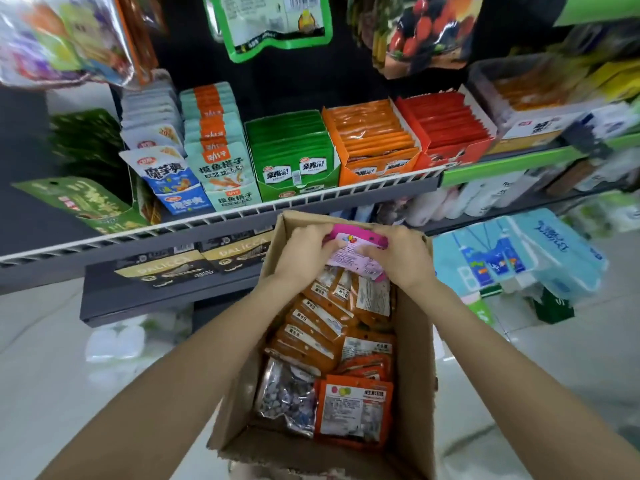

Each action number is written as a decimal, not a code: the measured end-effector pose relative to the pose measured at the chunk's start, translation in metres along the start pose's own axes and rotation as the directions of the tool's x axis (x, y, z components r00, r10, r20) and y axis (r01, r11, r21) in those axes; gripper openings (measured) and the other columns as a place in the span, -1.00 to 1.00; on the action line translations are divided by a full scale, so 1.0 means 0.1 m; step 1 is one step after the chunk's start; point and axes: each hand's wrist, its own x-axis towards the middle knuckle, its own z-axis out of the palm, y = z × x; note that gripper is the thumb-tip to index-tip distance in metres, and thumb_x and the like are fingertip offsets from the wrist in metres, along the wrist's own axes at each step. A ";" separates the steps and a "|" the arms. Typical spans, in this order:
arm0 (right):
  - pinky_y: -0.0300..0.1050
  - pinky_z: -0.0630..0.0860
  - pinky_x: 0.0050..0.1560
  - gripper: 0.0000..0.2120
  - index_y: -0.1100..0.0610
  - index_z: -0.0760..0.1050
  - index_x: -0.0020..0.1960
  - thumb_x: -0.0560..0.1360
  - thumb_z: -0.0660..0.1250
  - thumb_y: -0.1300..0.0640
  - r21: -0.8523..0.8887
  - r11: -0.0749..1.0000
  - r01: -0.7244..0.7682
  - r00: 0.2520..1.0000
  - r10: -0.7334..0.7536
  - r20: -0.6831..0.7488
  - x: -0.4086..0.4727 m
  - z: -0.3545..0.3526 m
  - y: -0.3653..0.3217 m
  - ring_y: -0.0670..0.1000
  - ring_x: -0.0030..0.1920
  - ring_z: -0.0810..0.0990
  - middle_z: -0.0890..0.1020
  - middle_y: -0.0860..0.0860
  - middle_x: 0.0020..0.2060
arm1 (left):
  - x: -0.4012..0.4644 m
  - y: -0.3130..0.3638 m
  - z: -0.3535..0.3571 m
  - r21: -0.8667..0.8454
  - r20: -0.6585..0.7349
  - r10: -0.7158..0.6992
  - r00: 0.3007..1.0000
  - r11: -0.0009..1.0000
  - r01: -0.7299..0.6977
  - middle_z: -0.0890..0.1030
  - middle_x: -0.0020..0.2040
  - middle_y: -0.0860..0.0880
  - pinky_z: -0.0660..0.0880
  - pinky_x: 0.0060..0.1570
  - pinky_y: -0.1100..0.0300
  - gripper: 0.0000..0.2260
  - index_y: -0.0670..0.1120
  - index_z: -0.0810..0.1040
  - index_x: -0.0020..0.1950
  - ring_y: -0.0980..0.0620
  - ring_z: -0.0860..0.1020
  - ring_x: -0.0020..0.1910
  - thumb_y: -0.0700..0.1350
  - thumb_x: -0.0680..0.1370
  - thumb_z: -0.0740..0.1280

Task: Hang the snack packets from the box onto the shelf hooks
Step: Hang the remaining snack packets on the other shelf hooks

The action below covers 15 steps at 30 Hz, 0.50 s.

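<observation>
An open cardboard box stands below me, filled with several orange snack packets and a clear bag of small wrapped sweets. At the box's far end both hands hold a pink snack packet with a white label. My left hand grips its left edge and my right hand grips its right edge, fingers curled over it. Hanging packets show at the top: a green-edged one and a berry-printed one.
A wire-fronted shelf just beyond the box carries rows of snack cartons in blue, green, orange and red. A lower shelf holds dark boxes. Blue tissue packs sit on the floor at right. Pale tiled floor lies on both sides.
</observation>
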 end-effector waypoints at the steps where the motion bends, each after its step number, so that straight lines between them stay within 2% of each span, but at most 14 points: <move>1: -0.38 0.23 -0.39 -0.89 0.11 0.57 -0.05 0.47 0.40 0.08 0.065 0.998 0.018 1.000 -0.018 -0.004 0.02 -0.08 -0.07 -0.13 -0.37 0.40 0.54 -0.04 -0.28 | -0.01 0.02 -0.14 -0.002 -0.019 0.010 1.000 1.000 -0.010 0.66 -0.16 -0.08 0.55 -0.14 0.08 -0.86 -0.15 0.60 -0.02 -0.01 0.60 -0.20 -0.09 0.56 0.32; 3: -0.42 0.28 -0.42 -0.90 0.13 0.54 -0.06 0.46 0.41 0.14 0.225 0.974 0.041 0.999 -0.046 0.018 0.08 -0.24 -0.26 -0.16 -0.36 0.45 0.55 -0.01 -0.24 | -0.06 0.07 -0.45 -0.026 -0.073 0.024 0.997 0.999 -0.026 0.60 -0.28 -0.02 0.46 -0.28 0.19 -0.88 -0.10 0.56 -0.12 0.05 0.54 -0.29 -0.08 0.56 0.33; 5: -0.44 0.34 -0.28 -0.81 0.15 0.52 0.07 0.47 0.39 0.16 0.263 0.963 0.058 0.998 -0.056 -0.015 0.13 -0.35 -0.48 -0.09 -0.18 0.54 0.58 0.02 -0.11 | -0.14 0.14 -0.76 -0.046 -0.167 0.014 0.986 0.999 -0.021 0.50 -0.37 0.05 0.30 -0.40 0.32 -0.84 -0.07 0.49 -0.21 0.11 0.44 -0.38 -0.08 0.56 0.33; 7: -0.21 0.44 0.01 -0.62 0.16 0.41 0.28 0.51 0.35 0.09 0.173 0.982 0.080 0.989 -0.057 -0.134 0.16 -0.43 -0.74 0.03 0.07 0.54 0.55 0.08 0.08 | -0.23 0.21 -1.05 -0.026 -0.272 0.008 0.962 1.000 -0.016 0.52 -0.36 -0.02 0.27 -0.39 0.23 -0.84 -0.13 0.53 -0.17 0.03 0.44 -0.38 -0.09 0.56 0.32; 8: -0.13 0.44 0.03 -0.59 0.19 0.36 0.31 0.53 0.30 0.03 0.130 0.987 0.091 0.982 -0.067 -0.174 0.14 -0.47 -0.91 0.09 0.11 0.53 0.54 0.11 0.11 | -0.30 0.25 -1.19 0.014 -0.327 0.024 0.945 1.000 -0.020 0.50 -0.38 -0.02 0.26 -0.39 0.17 -0.85 -0.13 0.53 -0.17 0.02 0.42 -0.39 -0.10 0.56 0.32; 9: -0.13 0.42 -0.05 -0.59 0.23 0.37 0.25 0.55 0.24 -0.05 0.104 0.991 0.085 0.982 -0.066 -0.178 0.16 -0.48 -1.07 0.14 0.10 0.54 0.55 0.14 0.06 | -0.37 0.29 -1.32 0.069 -0.382 0.056 0.923 0.997 -0.032 0.45 -0.42 0.02 0.24 -0.39 0.12 -0.83 -0.12 0.50 -0.21 0.02 0.40 -0.41 -0.09 0.55 0.32; 10: -0.12 0.37 -0.13 -0.57 0.26 0.41 0.14 0.57 0.18 -0.12 0.139 0.989 0.054 0.992 -0.037 -0.122 0.16 -0.52 -1.26 0.18 0.05 0.55 0.56 0.16 -0.03 | -0.44 0.34 -1.43 0.145 -0.426 0.110 0.898 0.988 -0.052 0.43 -0.43 0.02 0.25 -0.39 0.12 -0.79 -0.13 0.47 -0.25 0.00 0.40 -0.41 -0.08 0.55 0.32; 11: -0.07 0.39 -0.12 -0.50 0.27 0.44 0.00 0.55 0.13 -0.21 0.273 0.962 -0.015 1.000 0.021 -0.019 0.17 -0.56 -1.46 0.20 0.00 0.57 0.57 0.18 -0.10 | -0.52 0.38 -1.54 0.233 -0.443 0.174 0.879 0.970 -0.075 0.46 -0.40 -0.02 0.30 -0.38 0.11 -0.76 -0.16 0.48 -0.25 -0.04 0.43 -0.38 -0.06 0.55 0.31; 12: 0.02 0.49 -0.03 -0.43 0.26 0.46 -0.08 0.51 0.13 -0.29 0.464 0.879 -0.110 0.991 0.060 0.120 0.17 -0.60 -1.66 0.20 -0.03 0.59 0.60 0.19 -0.12 | -0.59 0.42 -1.62 0.332 -0.435 0.238 0.868 0.939 -0.091 0.53 -0.32 -0.06 0.36 -0.36 0.08 -0.76 -0.18 0.54 -0.20 -0.08 0.49 -0.32 -0.03 0.55 0.29; 13: 0.07 0.55 0.02 -0.42 0.26 0.49 -0.11 0.47 0.18 -0.31 0.629 0.751 -0.198 0.972 0.065 0.228 0.16 -0.65 -1.84 0.17 -0.08 0.61 0.62 0.17 -0.15 | -0.65 0.45 -1.69 0.421 -0.413 0.293 0.862 0.901 -0.105 0.59 -0.22 -0.09 0.41 -0.34 0.05 -0.77 -0.16 0.60 -0.12 -0.10 0.53 -0.25 -0.01 0.55 0.28; 14: 0.06 0.58 0.00 -0.50 0.26 0.51 -0.11 0.49 0.24 -0.22 0.734 0.634 -0.245 0.958 0.042 0.283 0.14 -0.67 -1.98 0.14 -0.14 0.62 0.61 0.16 -0.19 | -0.72 0.46 -1.75 0.487 -0.383 0.341 0.858 0.864 -0.125 0.61 -0.17 -0.09 0.44 -0.33 0.04 -0.78 -0.12 0.63 -0.06 -0.10 0.56 -0.21 -0.01 0.54 0.28; 15: 0.02 0.59 -0.09 -0.64 0.29 0.51 -0.10 0.53 0.28 -0.04 0.782 0.576 -0.238 0.959 0.010 0.284 0.13 -0.68 -2.09 0.13 -0.20 0.60 0.58 0.18 -0.24 | -0.78 0.47 -1.81 0.537 -0.353 0.395 0.848 0.828 -0.162 0.61 -0.17 -0.08 0.45 -0.36 0.05 -0.79 -0.10 0.64 -0.04 -0.12 0.59 -0.22 -0.01 0.52 0.29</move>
